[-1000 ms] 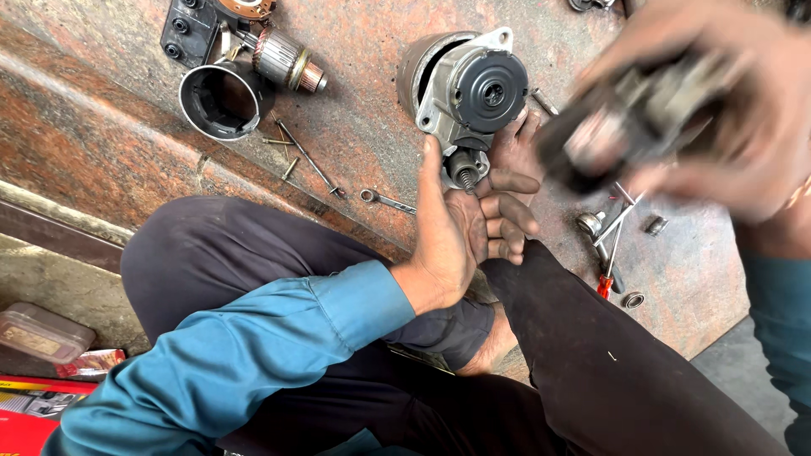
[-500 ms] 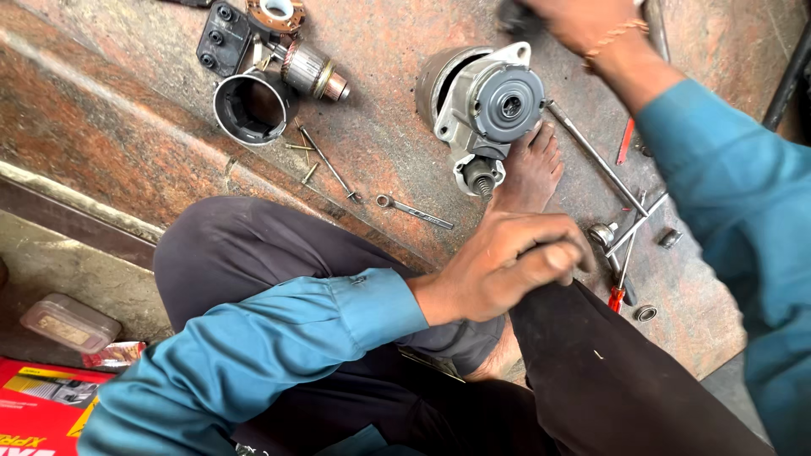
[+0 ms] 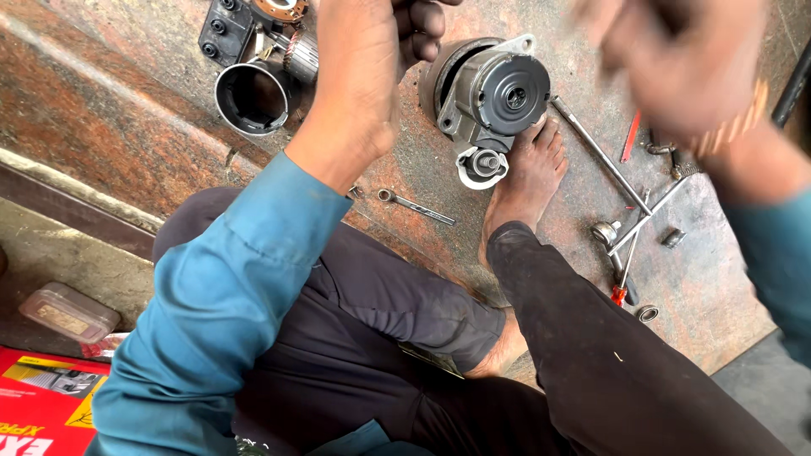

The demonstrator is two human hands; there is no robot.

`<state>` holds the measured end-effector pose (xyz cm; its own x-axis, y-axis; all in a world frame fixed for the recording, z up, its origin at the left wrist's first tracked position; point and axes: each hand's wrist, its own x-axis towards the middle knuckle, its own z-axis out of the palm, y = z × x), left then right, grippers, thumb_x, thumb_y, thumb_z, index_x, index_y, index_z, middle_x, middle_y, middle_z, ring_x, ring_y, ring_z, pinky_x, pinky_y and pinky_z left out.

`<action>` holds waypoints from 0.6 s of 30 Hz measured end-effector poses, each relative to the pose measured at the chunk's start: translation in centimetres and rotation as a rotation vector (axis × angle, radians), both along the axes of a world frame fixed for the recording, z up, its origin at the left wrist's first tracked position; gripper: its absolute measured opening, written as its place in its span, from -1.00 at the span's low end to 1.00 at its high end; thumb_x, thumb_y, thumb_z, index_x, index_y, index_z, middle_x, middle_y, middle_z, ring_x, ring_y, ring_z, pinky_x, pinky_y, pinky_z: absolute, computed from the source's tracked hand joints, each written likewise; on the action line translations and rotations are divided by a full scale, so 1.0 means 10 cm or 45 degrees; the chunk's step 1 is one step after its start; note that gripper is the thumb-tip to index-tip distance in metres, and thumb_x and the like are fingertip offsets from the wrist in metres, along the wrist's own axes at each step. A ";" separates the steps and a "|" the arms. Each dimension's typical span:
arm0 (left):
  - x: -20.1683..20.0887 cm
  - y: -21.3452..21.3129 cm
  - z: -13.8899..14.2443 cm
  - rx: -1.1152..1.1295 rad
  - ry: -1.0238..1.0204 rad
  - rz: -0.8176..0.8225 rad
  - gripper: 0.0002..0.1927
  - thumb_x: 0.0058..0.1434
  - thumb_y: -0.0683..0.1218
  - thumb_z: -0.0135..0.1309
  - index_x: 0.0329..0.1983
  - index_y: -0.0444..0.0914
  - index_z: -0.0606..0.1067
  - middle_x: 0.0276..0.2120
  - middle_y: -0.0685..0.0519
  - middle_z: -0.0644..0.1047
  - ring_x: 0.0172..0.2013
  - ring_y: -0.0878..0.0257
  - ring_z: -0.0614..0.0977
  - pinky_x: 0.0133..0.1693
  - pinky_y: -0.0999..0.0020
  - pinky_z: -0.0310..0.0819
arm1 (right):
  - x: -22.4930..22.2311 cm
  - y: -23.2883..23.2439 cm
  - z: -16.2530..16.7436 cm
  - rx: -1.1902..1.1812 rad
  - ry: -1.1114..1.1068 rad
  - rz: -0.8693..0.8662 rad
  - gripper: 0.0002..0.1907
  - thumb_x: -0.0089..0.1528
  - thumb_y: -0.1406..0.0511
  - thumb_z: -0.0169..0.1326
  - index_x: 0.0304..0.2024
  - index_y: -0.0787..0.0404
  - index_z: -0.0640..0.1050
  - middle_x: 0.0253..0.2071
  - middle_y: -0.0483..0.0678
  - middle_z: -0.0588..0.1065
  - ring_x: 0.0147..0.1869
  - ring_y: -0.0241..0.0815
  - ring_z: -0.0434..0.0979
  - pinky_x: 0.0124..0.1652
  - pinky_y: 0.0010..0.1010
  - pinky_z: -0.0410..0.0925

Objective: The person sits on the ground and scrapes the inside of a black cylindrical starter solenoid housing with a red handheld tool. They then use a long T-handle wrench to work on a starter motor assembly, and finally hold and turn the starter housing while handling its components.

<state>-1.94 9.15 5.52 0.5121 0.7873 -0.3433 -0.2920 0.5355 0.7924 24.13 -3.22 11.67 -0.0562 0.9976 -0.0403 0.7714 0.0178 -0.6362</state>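
Observation:
My left hand [image 3: 359,80] is raised at the top centre with its back to the camera. Its fingers are curled and run off the top edge, hiding anything in them. It hovers between a hollow metal cylinder casing [image 3: 253,97] and a grey starter motor housing [image 3: 494,93] on the stone slab. My right hand [image 3: 676,59] is a blur at the top right, above the tools, and its grip is unreadable. A bare foot [image 3: 528,181] rests against the housing's lower end.
An armature and a black end plate [image 3: 228,29] lie behind the casing. A small spanner [image 3: 416,206] lies by my knee. Long rods [image 3: 596,152], sockets and a red-handled screwdriver [image 3: 623,287] lie right of the foot. A plastic box [image 3: 68,312] and a red carton [image 3: 42,405] sit bottom left.
My left hand has lifted off my knee and gone up toward the top of the view. My right hand has swung from the top centre to the upper right, blurred by motion.

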 end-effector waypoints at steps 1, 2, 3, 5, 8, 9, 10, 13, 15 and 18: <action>0.01 0.00 -0.05 0.034 0.009 -0.007 -0.69 0.47 0.00 -0.10 -0.30 -0.25 0.52 -0.40 0.07 0.57 -0.39 0.35 0.59 -0.33 0.37 0.51 | -0.14 -0.05 0.14 0.017 -0.019 0.215 -0.69 0.35 0.11 0.17 0.10 0.02 0.56 -0.34 -0.21 0.56 -0.41 -0.26 0.55 -0.45 -0.44 0.35; 0.02 0.00 -0.09 0.065 0.019 -0.013 -0.71 0.46 0.00 -0.08 -0.31 -0.23 0.49 -0.41 0.10 0.53 -0.39 0.35 0.59 -0.32 0.37 0.52 | -0.28 -0.09 0.24 0.012 -0.080 0.419 -0.67 0.34 0.11 0.18 0.11 0.01 0.55 -0.35 -0.22 0.55 -0.42 -0.26 0.55 -0.46 -0.44 0.34; 0.03 0.00 -0.13 0.073 0.010 -0.078 -0.71 0.47 0.01 -0.08 -0.27 -0.24 0.52 -0.37 0.09 0.57 -0.36 0.35 0.60 -0.29 0.37 0.54 | -0.41 -0.13 0.31 0.014 -0.152 0.575 -0.66 0.33 0.10 0.19 0.12 0.00 0.55 -0.35 -0.22 0.55 -0.42 -0.26 0.55 -0.47 -0.44 0.34; 0.05 0.00 -0.18 0.089 -0.008 -0.204 -0.70 0.49 0.01 -0.07 -0.19 -0.26 0.57 -0.28 0.06 0.65 -0.30 0.35 0.63 -0.23 0.36 0.58 | -0.64 -0.17 0.37 -0.003 -0.333 0.682 -0.48 0.20 0.03 0.27 0.16 0.03 0.57 -0.43 -0.21 0.53 -0.49 -0.20 0.54 -0.53 -0.38 0.32; 0.11 -0.04 -0.16 0.188 0.094 -0.351 -0.66 0.48 0.05 -0.06 -0.20 -0.25 0.63 -0.28 0.13 0.70 -0.29 0.39 0.69 -0.22 0.41 0.59 | -0.80 -0.20 0.35 -0.048 -0.447 0.622 -0.52 0.21 0.04 0.28 0.12 0.05 0.58 -0.47 -0.15 0.51 -0.48 -0.15 0.55 -0.51 -0.32 0.35; 0.11 -0.07 -0.13 0.356 0.201 -0.346 -0.66 0.47 0.05 -0.04 -0.21 -0.26 0.62 -0.32 0.13 0.69 -0.31 0.40 0.69 -0.24 0.41 0.58 | -0.83 -0.22 0.34 -0.048 -0.410 0.600 -0.57 0.22 0.06 0.27 0.07 0.07 0.57 -0.46 -0.11 0.50 -0.46 -0.12 0.56 -0.50 -0.29 0.35; 0.11 -0.10 -0.10 0.527 0.308 -0.340 -0.67 0.47 0.05 -0.02 -0.22 -0.27 0.61 -0.36 0.14 0.68 -0.33 0.40 0.69 -0.26 0.41 0.58 | -0.84 -0.24 0.33 -0.045 -0.374 0.575 -0.62 0.24 0.09 0.27 0.01 0.09 0.56 -0.45 -0.08 0.50 -0.43 -0.09 0.57 -0.48 -0.25 0.36; 0.10 -0.11 -0.04 0.901 0.314 -0.219 -0.67 0.49 0.04 0.00 -0.24 -0.30 0.57 -0.39 0.11 0.63 -0.34 0.40 0.66 -0.27 0.41 0.54 | -0.88 -0.27 0.33 -0.093 -0.268 0.457 -0.65 0.25 0.10 0.26 -0.01 0.10 0.56 -0.40 -0.08 0.56 -0.44 -0.08 0.57 -0.47 -0.26 0.38; 0.10 -0.10 -0.02 0.955 0.317 -0.198 -0.68 0.49 0.03 0.02 -0.24 -0.30 0.57 -0.40 0.10 0.61 -0.36 0.39 0.64 -0.28 0.41 0.53 | -0.86 -0.24 0.34 -0.181 -0.135 0.381 -0.62 0.27 0.14 0.27 0.04 0.18 0.54 -0.33 -0.06 0.58 -0.43 -0.16 0.58 -0.47 -0.35 0.39; 0.10 -0.10 -0.03 0.884 0.441 -0.268 -0.69 0.47 0.03 0.05 -0.23 -0.28 0.61 -0.44 0.11 0.60 -0.40 0.40 0.61 -0.32 0.40 0.50 | -0.80 -0.18 0.40 -0.281 0.057 0.248 -0.66 0.28 0.20 0.26 0.05 0.20 0.57 -0.29 -0.08 0.59 -0.40 -0.26 0.59 -0.40 -0.44 0.41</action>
<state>-0.92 8.13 5.26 0.6278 0.7781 0.0224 0.0838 -0.0962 0.9918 16.13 -5.07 15.69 -0.2526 0.9351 -0.2485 0.7381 0.0201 -0.6744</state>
